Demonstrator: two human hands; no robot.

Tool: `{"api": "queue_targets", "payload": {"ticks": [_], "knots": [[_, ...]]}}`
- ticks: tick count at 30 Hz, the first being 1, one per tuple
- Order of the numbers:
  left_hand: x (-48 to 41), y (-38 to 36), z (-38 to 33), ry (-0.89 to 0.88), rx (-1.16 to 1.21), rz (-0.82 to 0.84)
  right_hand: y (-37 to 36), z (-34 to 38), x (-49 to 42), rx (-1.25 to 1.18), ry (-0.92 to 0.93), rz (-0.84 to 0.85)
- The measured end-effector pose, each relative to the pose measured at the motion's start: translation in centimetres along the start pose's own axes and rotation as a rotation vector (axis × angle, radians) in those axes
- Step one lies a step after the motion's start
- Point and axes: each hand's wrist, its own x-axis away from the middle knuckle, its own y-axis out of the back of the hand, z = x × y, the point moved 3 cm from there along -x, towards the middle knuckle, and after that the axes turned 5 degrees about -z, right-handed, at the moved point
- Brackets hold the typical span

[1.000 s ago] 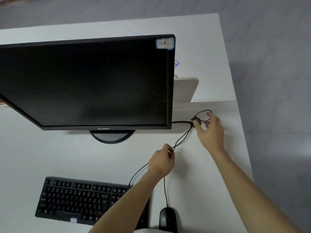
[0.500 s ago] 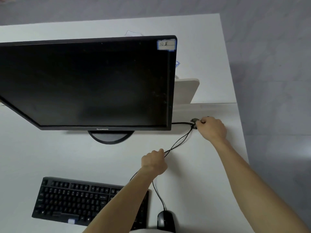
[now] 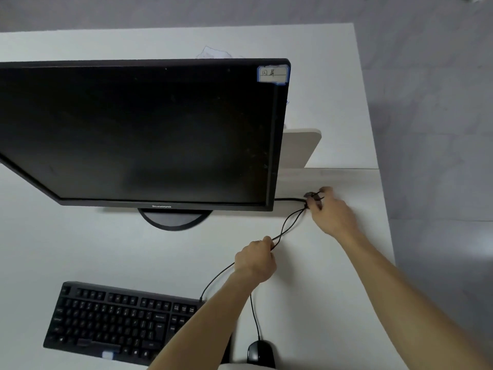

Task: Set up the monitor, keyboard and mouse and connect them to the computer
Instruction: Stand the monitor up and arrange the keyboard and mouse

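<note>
A black monitor (image 3: 138, 134) with a dark screen stands on its round base (image 3: 173, 218) on the white table (image 3: 80, 249). The black keyboard (image 3: 120, 321) lies near the front edge, the black mouse (image 3: 261, 353) to its right. Their two thin cables (image 3: 289, 222) run up together. My left hand (image 3: 256, 259) is closed around both cables mid-run. Right of the monitor's lower corner, my right hand (image 3: 333, 212) pinches the cable ends and plugs (image 3: 310, 195), where a thicker black cable (image 3: 290, 200) comes from behind the monitor. No computer is visible.
A beige board (image 3: 301, 148) sticks out behind the monitor's right side. A white label (image 3: 272, 73) is stuck on the monitor's top right corner. The table's right edge (image 3: 384, 222) runs just right of my right hand, with grey floor beyond.
My right hand closed over the loose cable loop and now pinches the plugs. My left hand slid slightly left and up along the cables, keeping its grip.
</note>
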Motion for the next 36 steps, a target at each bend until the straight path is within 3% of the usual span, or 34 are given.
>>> {"api": "queue_targets", "payload": {"ticks": [4, 10, 15, 17, 21, 28, 36], "knots": [[-0.3, -0.3, 0.4, 0.021, -0.023, -0.001, 1.4, -2.4, 1.9, -0.202, -0.037, -0.283], [-0.6, -0.2, 0.4, 0.017, -0.024, -0.038, 0.5, -2.3, -0.7, -0.301, 0.049, -0.299], [0.0, -0.3, 1.0, -0.054, 0.011, -0.136, -2.4, -1.1, -0.8, 0.096, 0.229, -0.219], [0.5, -0.5, 1.8, -0.079, 0.047, -0.165, -3.4, -1.5, -0.7, 0.125, 0.205, -0.246], [2.7, -0.6, 4.5, -0.169, 0.074, -0.262, -3.6, -0.9, -1.2, 0.074, 0.041, -0.273], [8.7, -1.0, 15.1, -0.193, -0.087, -0.371, -5.5, 1.2, 7.8, -0.237, 0.006, -0.374], [15.3, -2.5, 25.8, -0.334, -0.361, -0.186, -12.4, 2.1, 25.6, -0.097, -0.046, -0.031]]}}
